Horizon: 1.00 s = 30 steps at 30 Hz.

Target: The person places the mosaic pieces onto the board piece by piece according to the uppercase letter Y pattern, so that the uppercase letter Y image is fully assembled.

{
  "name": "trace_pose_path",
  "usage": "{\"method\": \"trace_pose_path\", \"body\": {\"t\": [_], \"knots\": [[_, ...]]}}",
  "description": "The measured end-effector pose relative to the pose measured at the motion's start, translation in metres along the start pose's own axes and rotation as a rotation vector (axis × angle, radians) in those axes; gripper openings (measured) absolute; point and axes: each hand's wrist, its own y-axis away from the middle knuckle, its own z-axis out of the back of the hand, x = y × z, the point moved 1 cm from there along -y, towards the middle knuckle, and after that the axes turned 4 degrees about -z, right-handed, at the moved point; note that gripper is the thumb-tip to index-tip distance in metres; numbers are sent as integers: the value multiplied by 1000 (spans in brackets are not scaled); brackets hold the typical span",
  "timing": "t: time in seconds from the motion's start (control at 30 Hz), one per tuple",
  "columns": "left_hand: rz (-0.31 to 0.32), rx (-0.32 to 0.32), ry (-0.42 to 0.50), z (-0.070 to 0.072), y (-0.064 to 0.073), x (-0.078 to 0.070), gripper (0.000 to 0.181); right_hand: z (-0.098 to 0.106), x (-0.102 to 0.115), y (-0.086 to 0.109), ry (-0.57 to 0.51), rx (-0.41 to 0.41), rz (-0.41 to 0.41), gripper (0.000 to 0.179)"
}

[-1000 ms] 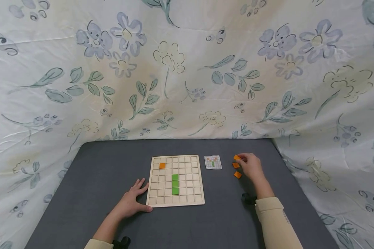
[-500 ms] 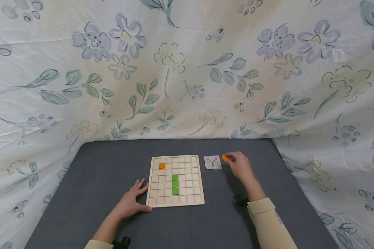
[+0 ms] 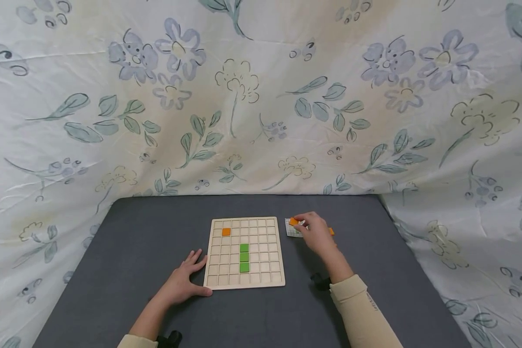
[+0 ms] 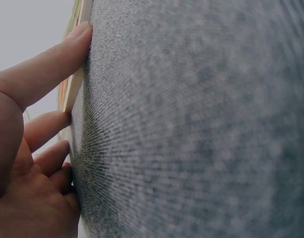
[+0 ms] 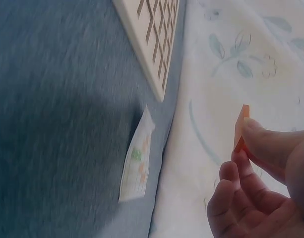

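A pale wooden grid board [image 3: 261, 280] lies on the dark table. In its cells sit an orange square tile [image 3: 226, 232] at upper left and a column of green tiles [image 3: 244, 257] near the middle. With fingers spread, my left hand [image 3: 183, 282] touches the board's left edge, thumb at the near corner; the left wrist view shows the thumb against the board's side. My right hand [image 3: 316, 236] pinches another orange tile [image 5: 239, 128] between thumb and fingertips, held up above the small printed pattern card [image 5: 137, 163], right of the board. The hand partly covers that card in the head view.
Another orange tile [image 3: 331, 231] lies on the table [image 3: 261, 319] behind the right hand, mostly hidden by it. A flowered cloth [image 3: 261, 145] hangs along the table's far edge and sides.
My right hand has picked up the farthest orange tile from the loose ones and carried it left, past the table gap to over the card. The left hand has stayed at the board.
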Motion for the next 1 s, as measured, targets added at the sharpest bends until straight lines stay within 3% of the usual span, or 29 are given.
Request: {"method": "trace_pose_path", "body": {"t": [1.0], "knots": [[0,16,-11,3,2,-2,107,-51,56,-2,-46,130,173,28]]}}
